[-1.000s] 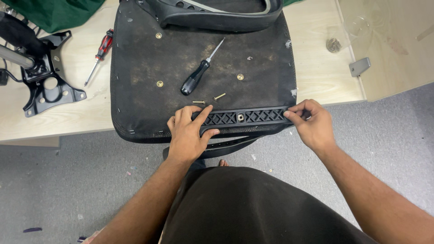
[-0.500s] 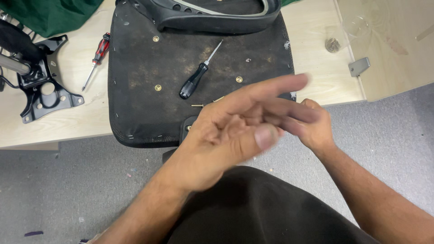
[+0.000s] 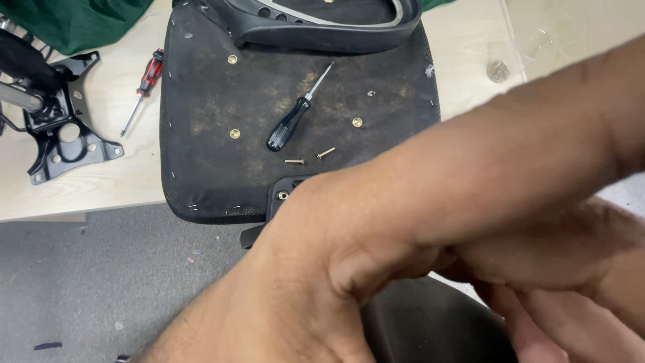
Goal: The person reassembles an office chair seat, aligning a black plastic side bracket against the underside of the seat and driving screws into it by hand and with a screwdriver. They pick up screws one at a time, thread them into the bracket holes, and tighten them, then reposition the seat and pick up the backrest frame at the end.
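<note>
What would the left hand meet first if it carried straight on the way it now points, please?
Probably nothing: the left hand points up and right, past the picture's edge, seemingly raised well above the table, though depth is unclear.

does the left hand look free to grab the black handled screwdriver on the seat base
Probably yes: the left hand looks empty and the black-handled screwdriver lies uncovered on the seat base, nothing between them.

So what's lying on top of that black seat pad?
On the black seat pad lie a black-handled screwdriver and two loose brass screws. A black plastic bracket sits at its near edge, but the raised hands cover most of it.
</note>
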